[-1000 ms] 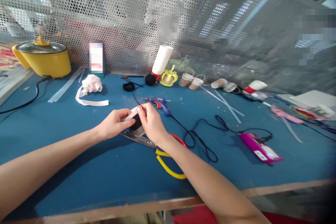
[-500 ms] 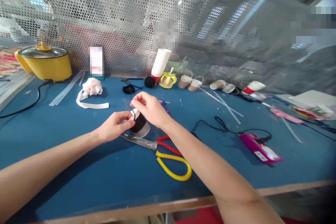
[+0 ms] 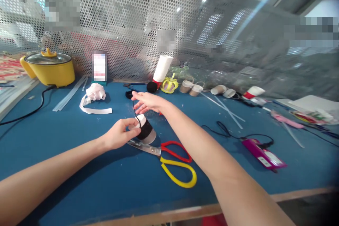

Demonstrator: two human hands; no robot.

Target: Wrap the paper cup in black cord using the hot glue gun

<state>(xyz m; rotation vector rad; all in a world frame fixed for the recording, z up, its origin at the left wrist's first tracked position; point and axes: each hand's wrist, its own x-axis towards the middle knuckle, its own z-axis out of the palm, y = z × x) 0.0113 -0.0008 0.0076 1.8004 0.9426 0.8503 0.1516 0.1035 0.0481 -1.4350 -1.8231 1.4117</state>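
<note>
My left hand point(image 3: 120, 135) pinches the rim of a small paper cup point(image 3: 145, 131) partly wrapped in black yarn, holding it just above the blue table point(image 3: 79, 169). A black thread point(image 3: 134, 107) runs up from the cup to my right hand point(image 3: 147, 102), which reaches forward over the table with its fingers stretched out. Whether those fingers grip the thread is unclear. Red-and-yellow scissors point(image 3: 172, 157) lie right under and beside the cup.
At the back stand a yellow electric pot point(image 3: 49, 69), a white ribbon bow point(image 3: 94, 95), a stack of white cups point(image 3: 162, 67), a yellow crown point(image 3: 169, 84), small cup baskets point(image 3: 191, 87) and black yarn balls point(image 3: 151, 86). A magenta device point(image 3: 262, 152) with a black cord lies right.
My right hand has let go of the cup and moved forward and up, its fingers spreading. The scissors handles, hidden under the arm before, now show. My left hand keeps the cup.
</note>
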